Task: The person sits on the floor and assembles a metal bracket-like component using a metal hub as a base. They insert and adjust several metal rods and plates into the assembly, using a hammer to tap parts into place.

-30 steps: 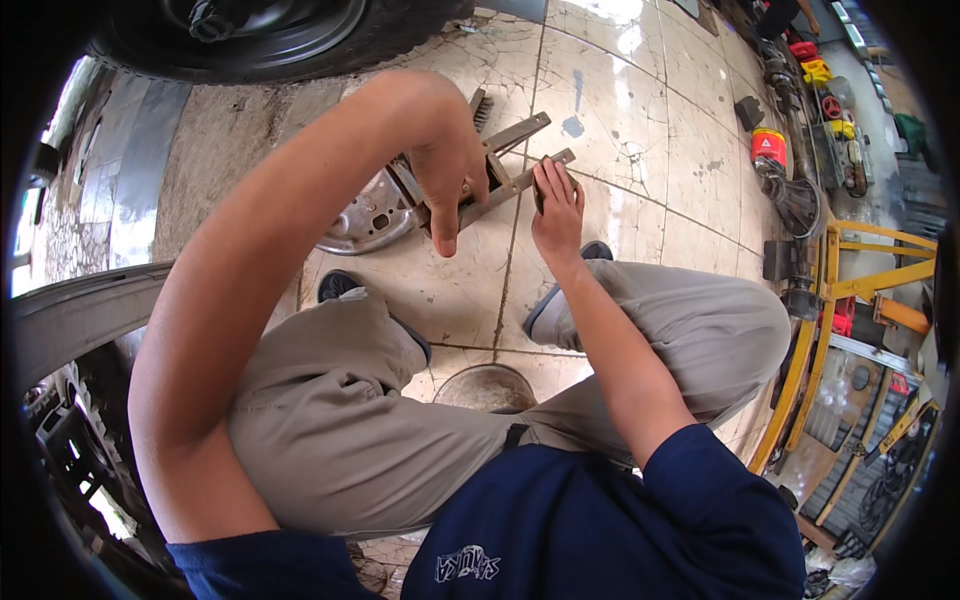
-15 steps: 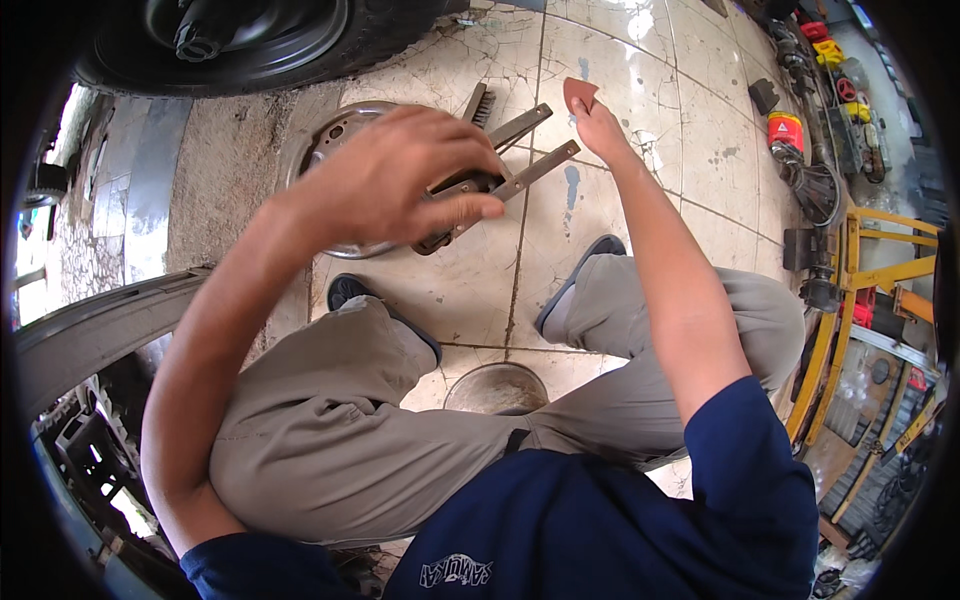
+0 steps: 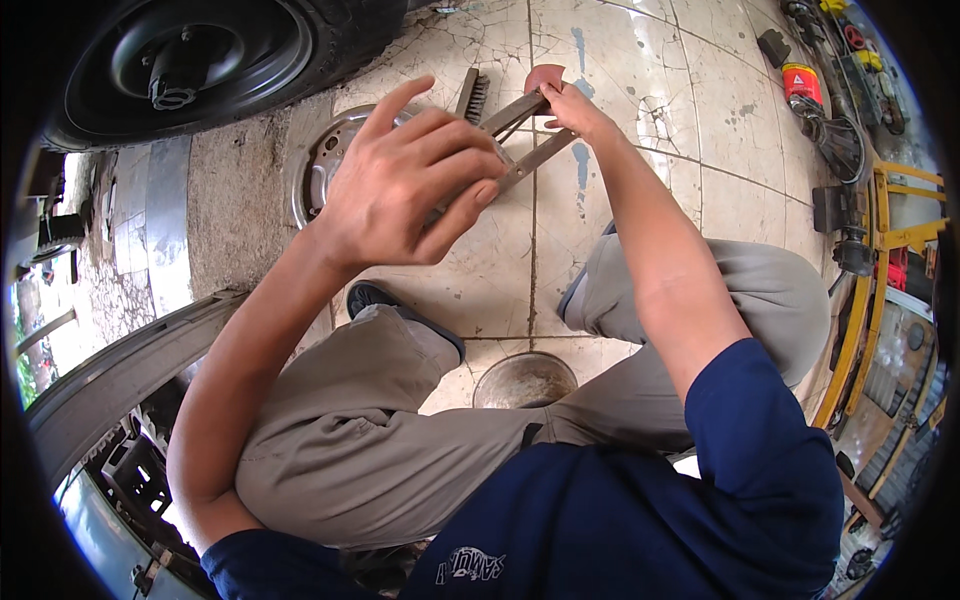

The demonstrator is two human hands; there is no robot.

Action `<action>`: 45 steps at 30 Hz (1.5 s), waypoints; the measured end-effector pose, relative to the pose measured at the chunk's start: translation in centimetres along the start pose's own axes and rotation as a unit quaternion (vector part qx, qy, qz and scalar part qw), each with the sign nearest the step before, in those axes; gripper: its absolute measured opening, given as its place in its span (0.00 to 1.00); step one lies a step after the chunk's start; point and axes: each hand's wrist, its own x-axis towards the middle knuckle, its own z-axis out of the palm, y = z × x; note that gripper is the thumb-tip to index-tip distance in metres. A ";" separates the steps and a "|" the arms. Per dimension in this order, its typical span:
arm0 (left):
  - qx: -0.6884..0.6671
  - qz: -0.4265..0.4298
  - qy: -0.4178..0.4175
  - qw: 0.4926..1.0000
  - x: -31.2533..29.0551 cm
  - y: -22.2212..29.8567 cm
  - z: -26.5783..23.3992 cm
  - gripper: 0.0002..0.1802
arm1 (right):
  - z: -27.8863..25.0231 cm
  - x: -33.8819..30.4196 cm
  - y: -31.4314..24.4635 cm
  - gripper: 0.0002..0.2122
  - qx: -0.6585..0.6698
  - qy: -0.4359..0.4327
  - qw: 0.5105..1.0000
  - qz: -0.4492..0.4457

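Head view shows a metal frame (image 3: pixel 542 158) apparently pointing forward-right lengthwise.

The sheet (image 3: pixel 545 75) is plain red-brown, a shade warmer than the 2 dull grey-brown metal bars (image 3: pixel 543 157). The wheel rim (image 3: pixel 303 180) has a silver-grey edge, rusty brown tones and dark holes; the brush (image 3: pixel 468 93) pairs a brown handle with dark bristles. The tyre (image 3: pixel 337 60) is black. Cream floor tiles (image 3: pixel 690 75) carry dark grid lines, web-like cracks and blue-grey blotches (image 3: pixel 582 165). The trousers (image 3: pixel 350 465) are plain khaki-grey, the shirt (image 3: pixel 610 510) navy with a white print (image 3: pixel 470 565), the stool (image 3: pixel 525 384) mottled grey-brown, the can (image 3: pixel 800 82) red and yellow, the stand (image 3: pixel 860 335) yellow.
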 end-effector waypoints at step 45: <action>-0.301 -0.442 -0.085 0.841 -2.8 -5.1 1.9 0.24 | 18.5 -22.6 1.2 0.30 -0.123 0.162 0.923 -0.327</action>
